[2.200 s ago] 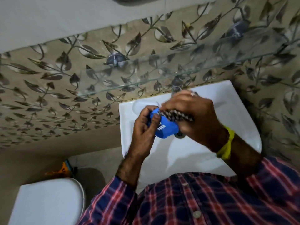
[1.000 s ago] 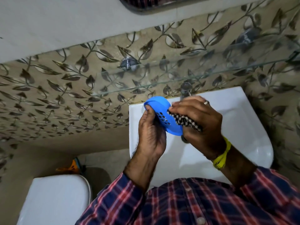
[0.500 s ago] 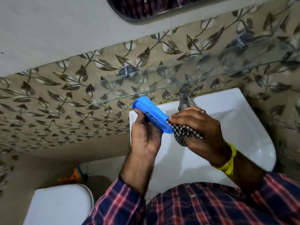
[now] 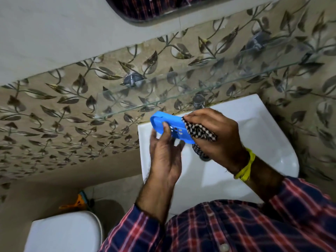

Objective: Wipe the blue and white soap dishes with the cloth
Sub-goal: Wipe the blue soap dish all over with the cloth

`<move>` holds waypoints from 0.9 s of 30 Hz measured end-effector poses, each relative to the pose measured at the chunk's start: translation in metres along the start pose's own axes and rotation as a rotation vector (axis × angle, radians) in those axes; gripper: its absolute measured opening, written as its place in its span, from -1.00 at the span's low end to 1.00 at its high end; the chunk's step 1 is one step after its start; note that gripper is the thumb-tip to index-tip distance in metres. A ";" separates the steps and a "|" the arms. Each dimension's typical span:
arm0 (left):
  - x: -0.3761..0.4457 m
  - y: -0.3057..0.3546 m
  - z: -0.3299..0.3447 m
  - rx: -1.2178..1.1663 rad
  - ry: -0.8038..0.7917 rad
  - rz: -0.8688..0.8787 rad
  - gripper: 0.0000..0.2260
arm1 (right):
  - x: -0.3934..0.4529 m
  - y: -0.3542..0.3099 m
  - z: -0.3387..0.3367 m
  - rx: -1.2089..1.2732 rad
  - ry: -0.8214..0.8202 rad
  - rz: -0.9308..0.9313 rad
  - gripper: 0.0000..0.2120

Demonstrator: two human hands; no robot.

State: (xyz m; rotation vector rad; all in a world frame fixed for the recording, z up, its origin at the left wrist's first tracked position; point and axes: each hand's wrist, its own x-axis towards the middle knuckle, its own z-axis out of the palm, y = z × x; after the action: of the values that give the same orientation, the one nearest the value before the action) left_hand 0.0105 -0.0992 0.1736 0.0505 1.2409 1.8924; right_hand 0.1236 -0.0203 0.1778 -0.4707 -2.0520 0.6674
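Note:
The blue soap dish [image 4: 168, 123], oval with drain slots, is held above the back left corner of the white washbasin [image 4: 269, 135]. My left hand [image 4: 166, 153] holds it from below, thumb on its inner face. My right hand [image 4: 216, 135] grips a black-and-white checked cloth [image 4: 197, 132] and presses it against the dish's right end. No white soap dish shows in the head view.
A glass shelf [image 4: 181, 99] runs along the leaf-patterned wall just above the basin. A chrome tap [image 4: 199, 100] stands behind my hands. A white toilet [image 4: 63, 233] sits low on the left, with an orange object [image 4: 76, 202] on the floor behind it.
The dish has turned so its slotted inside faces up and it now lies flatter. My left thumb has moved onto its inner face. The cloth has slid onto the dish's right end.

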 end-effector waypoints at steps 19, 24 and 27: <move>0.021 0.027 -0.008 0.539 -0.275 0.307 -0.73 | 0.013 0.019 -0.011 0.292 0.049 -0.035 -0.65; 0.016 0.016 0.006 0.361 -0.113 0.180 -0.56 | 0.005 0.028 -0.006 0.291 0.159 0.041 -0.68; 0.013 0.009 0.006 0.246 -0.009 0.024 -0.50 | 0.001 0.034 -0.007 0.246 0.112 0.117 -0.58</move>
State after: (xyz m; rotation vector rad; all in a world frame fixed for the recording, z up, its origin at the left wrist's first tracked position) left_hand -0.0014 -0.0874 0.1785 0.2053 1.4670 1.7484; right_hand 0.1320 0.0091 0.1604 -0.4754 -1.8184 0.9296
